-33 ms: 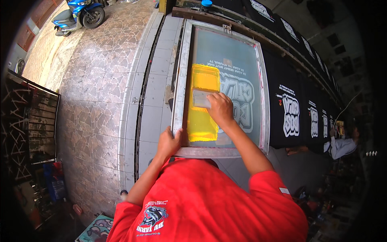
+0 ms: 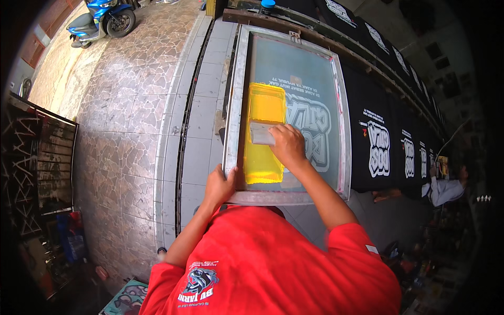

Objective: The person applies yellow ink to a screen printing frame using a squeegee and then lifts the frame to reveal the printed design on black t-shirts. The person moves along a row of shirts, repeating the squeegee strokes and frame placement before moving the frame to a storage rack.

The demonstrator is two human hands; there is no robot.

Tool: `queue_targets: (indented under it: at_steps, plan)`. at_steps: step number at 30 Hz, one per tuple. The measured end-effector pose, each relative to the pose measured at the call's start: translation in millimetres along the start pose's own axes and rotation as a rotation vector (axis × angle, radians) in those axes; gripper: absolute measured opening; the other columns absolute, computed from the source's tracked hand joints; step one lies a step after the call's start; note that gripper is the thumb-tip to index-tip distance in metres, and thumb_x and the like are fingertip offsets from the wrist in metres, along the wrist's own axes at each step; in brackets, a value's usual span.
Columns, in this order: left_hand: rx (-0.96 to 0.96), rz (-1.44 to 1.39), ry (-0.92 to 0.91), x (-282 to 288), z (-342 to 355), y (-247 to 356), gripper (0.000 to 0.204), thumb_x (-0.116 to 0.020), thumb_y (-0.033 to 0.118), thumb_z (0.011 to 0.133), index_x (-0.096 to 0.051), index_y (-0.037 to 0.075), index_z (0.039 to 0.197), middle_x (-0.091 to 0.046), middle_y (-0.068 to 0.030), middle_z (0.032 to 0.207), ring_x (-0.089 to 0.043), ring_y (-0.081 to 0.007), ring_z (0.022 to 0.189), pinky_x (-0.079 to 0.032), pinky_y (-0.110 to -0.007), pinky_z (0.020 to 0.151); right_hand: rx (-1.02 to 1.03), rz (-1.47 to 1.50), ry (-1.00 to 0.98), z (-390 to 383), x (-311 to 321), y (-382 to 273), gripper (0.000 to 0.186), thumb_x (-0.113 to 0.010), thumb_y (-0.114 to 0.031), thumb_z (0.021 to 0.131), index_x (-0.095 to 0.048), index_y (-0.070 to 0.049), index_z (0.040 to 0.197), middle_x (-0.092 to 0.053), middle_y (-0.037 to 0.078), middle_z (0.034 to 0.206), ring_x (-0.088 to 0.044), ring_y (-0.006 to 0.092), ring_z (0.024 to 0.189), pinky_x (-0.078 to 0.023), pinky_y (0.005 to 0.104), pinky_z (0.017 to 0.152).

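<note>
A silkscreen frame (image 2: pixel 235 110) lies before me, its mesh showing pale lettering on the right. A yellow ink strip (image 2: pixel 266 102) runs along the left part of the mesh. My right hand (image 2: pixel 287 144) is closed round the right end of a squeegee (image 2: pixel 261 133), which lies across the yellow ink. Ink shows both above and below its blade. My left hand (image 2: pixel 219 186) grips the frame's near left corner, with the thumb on the inner side and the fingers partly hidden beyond the edge.
Black printed shirts (image 2: pixel 379 147) lie in a row to the right. A blue-lidded container (image 2: pixel 268 5) stands beyond the frame. Another person (image 2: pixel 445 190) is at the far right. A blue scooter (image 2: pixel 100 23) is parked at the upper left, past the tiled floor (image 2: pixel 136 131).
My right hand has drawn the squeegee slightly toward me over the yellow ink, uncovering more ink above the blade. My left hand keeps its place on the frame.
</note>
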State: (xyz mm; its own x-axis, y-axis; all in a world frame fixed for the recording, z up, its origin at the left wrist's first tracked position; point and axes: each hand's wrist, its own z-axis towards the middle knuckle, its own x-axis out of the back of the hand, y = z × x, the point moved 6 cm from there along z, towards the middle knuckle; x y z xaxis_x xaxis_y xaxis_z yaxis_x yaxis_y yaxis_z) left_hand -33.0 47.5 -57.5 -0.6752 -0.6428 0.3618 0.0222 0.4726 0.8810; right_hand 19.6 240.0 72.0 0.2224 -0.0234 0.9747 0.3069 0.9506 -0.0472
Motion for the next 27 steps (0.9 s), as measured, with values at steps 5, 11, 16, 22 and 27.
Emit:
queue_targets:
  at_steps: [5, 11, 16, 22, 27]
  plan:
    - [0.04, 0.055, -0.04, 2.1, 1.7, 5.8, 0.046, -0.057, 0.037, 0.084, -0.052, -0.009, 0.083, -0.056, -0.0293, 0.066, -0.057, -0.0451, 0.066, -0.044, -0.047, 0.059, -0.121, 0.068, -0.115, 54.0, 36.1, 26.9, 0.013, -0.066, -0.014, 0.068, -0.062, -0.008, 0.079, -0.063, 0.012, 0.077, -0.061, 0.0315, 0.076, -0.049, 0.0412, 0.066]
    - [0.053, 0.078, -0.063, 1.9, -1.0, 9.9, 0.046, -0.057, 0.036, 0.084, -0.05, -0.008, 0.08, -0.056, -0.0294, 0.065, -0.056, -0.0456, 0.065, -0.044, -0.048, 0.058, -0.117, -0.042, -0.087, 107.7, -2.6, 65.4, 0.012, -0.065, -0.01, 0.067, -0.062, -0.007, 0.078, -0.064, 0.011, 0.08, -0.062, 0.0308, 0.078, -0.05, 0.0407, 0.067]
    - [0.038, 0.033, -0.029, -2.0, -4.0, -3.6, 0.046, -0.057, 0.037, 0.084, -0.05, -0.008, 0.079, -0.055, -0.0282, 0.062, -0.056, -0.0451, 0.063, -0.042, -0.048, 0.056, -0.077, -0.026, -0.057, 57.8, -3.9, 32.1, 0.011, -0.063, -0.005, 0.067, -0.062, -0.007, 0.077, -0.062, 0.009, 0.077, -0.061, 0.0286, 0.079, -0.05, 0.0397, 0.068]
    - [-0.058, -0.01, 0.012, -0.6, -0.9, 3.1, 0.048, -0.058, 0.039, 0.084, -0.051, -0.009, 0.077, -0.054, -0.0282, 0.062, -0.056, -0.0438, 0.062, -0.042, -0.048, 0.056, -0.128, -0.016, -0.376, 13.1, 20.5, -2.8, 0.017, -0.066, -0.007, 0.065, -0.064, -0.007, 0.081, -0.064, 0.01, 0.076, -0.062, 0.0302, 0.075, -0.051, 0.0392, 0.067]
    - [-0.117, -0.005, 0.025, -5.4, 3.4, 3.2, 0.046, -0.058, 0.036, 0.085, -0.053, -0.009, 0.078, -0.056, -0.0271, 0.062, -0.057, -0.0424, 0.061, -0.043, -0.046, 0.056, -0.567, 0.598, -0.248, -17.9, 50.9, 57.8, 0.032, -0.07, -0.013, 0.069, -0.064, 0.0, 0.098, -0.067, 0.013, 0.083, -0.066, 0.0229, 0.074, -0.052, 0.0311, 0.068]
